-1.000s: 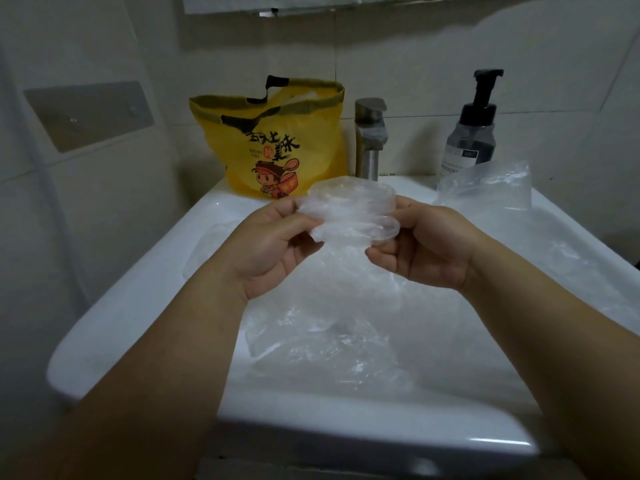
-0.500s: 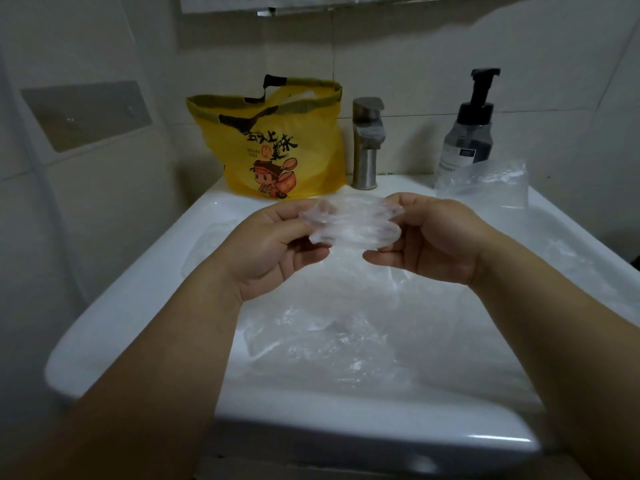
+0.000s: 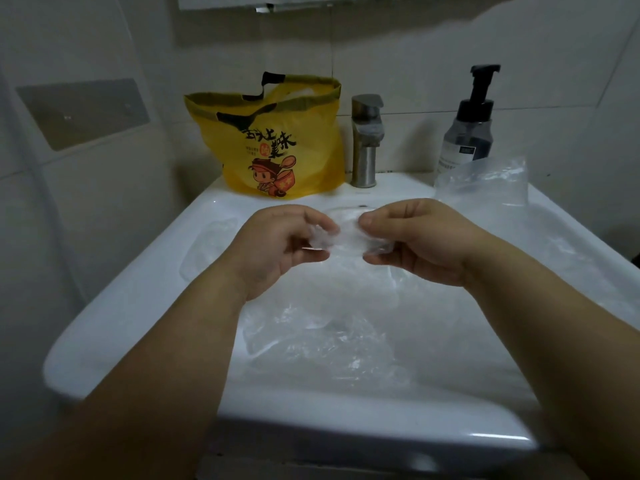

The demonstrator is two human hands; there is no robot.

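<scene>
Head view: above the sink (image 3: 138, 323), the left hand (image 3: 277, 251) and right hand (image 3: 419, 244) each pinch a clear bag (image 3: 346, 233) with curled fingers (image 3: 372, 221). It looks mid-fold. The next move probably calls for a tighter tuck without the film slipping.

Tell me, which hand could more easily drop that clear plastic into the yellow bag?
Probably the left hand. Both hands pinch the clear plastic, but the yellow bag stands at the back left of the sink, on the left hand's side. The right hand would have to cross over.
</scene>
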